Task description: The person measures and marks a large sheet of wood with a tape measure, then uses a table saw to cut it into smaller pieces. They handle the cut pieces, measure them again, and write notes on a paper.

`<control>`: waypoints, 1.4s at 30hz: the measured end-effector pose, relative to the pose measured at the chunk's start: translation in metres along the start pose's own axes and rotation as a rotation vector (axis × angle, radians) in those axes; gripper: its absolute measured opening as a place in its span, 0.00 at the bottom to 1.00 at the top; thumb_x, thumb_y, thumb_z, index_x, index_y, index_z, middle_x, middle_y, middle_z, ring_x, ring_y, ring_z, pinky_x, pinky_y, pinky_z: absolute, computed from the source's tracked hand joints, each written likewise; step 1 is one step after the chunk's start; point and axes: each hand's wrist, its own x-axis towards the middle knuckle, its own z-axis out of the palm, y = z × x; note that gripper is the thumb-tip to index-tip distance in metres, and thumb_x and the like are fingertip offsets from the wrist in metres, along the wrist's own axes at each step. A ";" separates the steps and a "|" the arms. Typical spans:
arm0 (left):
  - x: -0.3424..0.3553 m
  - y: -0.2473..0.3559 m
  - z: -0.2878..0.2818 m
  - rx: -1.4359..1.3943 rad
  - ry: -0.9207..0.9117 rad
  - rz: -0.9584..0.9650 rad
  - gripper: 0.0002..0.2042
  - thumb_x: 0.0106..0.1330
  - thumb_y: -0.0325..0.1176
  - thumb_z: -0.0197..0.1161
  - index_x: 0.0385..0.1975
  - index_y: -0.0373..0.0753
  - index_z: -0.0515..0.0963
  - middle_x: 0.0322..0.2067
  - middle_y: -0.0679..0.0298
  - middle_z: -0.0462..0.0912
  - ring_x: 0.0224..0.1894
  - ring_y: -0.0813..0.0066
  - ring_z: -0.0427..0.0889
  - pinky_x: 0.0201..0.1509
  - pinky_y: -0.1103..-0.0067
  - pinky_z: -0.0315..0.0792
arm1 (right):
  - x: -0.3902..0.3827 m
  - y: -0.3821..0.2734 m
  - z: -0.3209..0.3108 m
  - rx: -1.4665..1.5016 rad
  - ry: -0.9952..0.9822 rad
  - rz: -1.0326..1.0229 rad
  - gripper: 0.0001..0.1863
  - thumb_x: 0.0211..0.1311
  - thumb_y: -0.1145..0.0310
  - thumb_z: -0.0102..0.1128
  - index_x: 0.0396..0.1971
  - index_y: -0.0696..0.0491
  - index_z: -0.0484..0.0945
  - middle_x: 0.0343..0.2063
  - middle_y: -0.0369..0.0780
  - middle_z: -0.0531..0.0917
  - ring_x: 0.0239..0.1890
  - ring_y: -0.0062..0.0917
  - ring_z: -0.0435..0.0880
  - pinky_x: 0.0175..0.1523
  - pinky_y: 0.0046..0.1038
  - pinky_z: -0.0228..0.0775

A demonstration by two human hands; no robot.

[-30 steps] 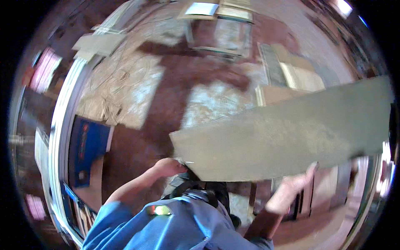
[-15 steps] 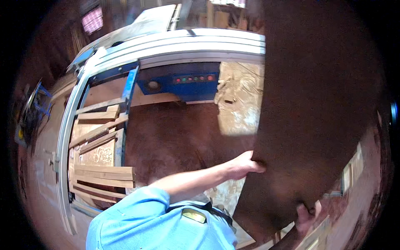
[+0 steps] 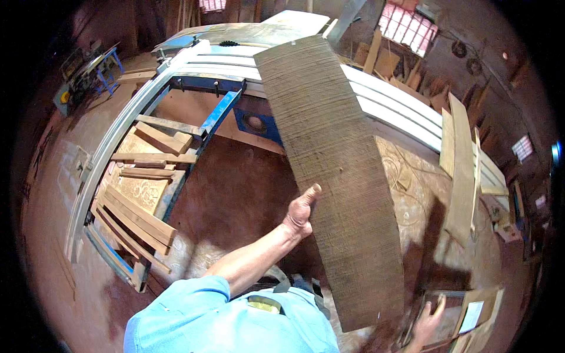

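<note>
I hold a long, wide, rough-sawn grey-brown board [image 3: 335, 176] that slants from near my waist up toward the white machine top. My left hand [image 3: 301, 210] grips the board's left edge about halfway along, thumb on its face. My right hand [image 3: 431, 320] is low at the right, just beside the board's lower right corner, with its fingers spread and nothing seen in it. My blue shirt fills the lower edge of the view.
A big saw bench with white rails [image 3: 406, 109] and a blue frame [image 3: 219, 112] stands ahead. Several wooden slats [image 3: 138, 220] lie stacked in its left bay. Planks [image 3: 462, 170] lean at the right. Sawdust covers the floor. A small blue machine [image 3: 88, 70] stands far left.
The board has swung from hanging dark at my right to slanting ahead over the bench. My left hand stays on its edge; my right hand has come off its lower end.
</note>
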 end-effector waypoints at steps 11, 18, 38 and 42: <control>0.091 0.058 -0.017 0.091 0.333 0.420 0.27 0.58 0.48 0.66 0.52 0.38 0.71 0.49 0.56 0.77 0.52 0.58 0.75 0.56 0.55 0.69 | 0.040 0.051 0.155 1.400 -0.318 0.781 0.37 0.63 0.44 0.53 0.60 0.59 0.62 0.58 0.46 0.70 0.59 0.36 0.68 0.64 0.39 0.59; 0.169 0.120 -0.040 0.009 0.449 0.486 0.27 0.58 0.46 0.67 0.53 0.39 0.70 0.50 0.57 0.76 0.53 0.57 0.74 0.57 0.54 0.67 | 0.153 -0.072 0.212 1.289 -0.503 0.553 0.27 0.66 0.60 0.52 0.59 0.60 0.63 0.54 0.45 0.74 0.53 0.35 0.75 0.57 0.39 0.69; 0.324 0.507 -0.116 0.757 0.842 0.373 0.32 0.66 0.54 0.54 0.56 0.28 0.65 0.48 0.42 0.76 0.40 0.56 0.81 0.35 0.73 0.77 | 0.404 -0.461 0.421 1.469 -0.910 0.329 0.26 0.69 0.55 0.45 0.60 0.56 0.64 0.57 0.43 0.71 0.57 0.37 0.72 0.60 0.41 0.65; 0.255 0.529 -0.152 1.744 1.639 0.390 0.28 0.63 0.57 0.49 0.49 0.38 0.76 0.48 0.52 0.79 0.52 0.52 0.76 0.55 0.64 0.69 | 0.414 -0.470 0.426 1.390 -0.818 0.505 0.28 0.66 0.53 0.49 0.60 0.54 0.64 0.57 0.41 0.72 0.57 0.37 0.72 0.59 0.42 0.68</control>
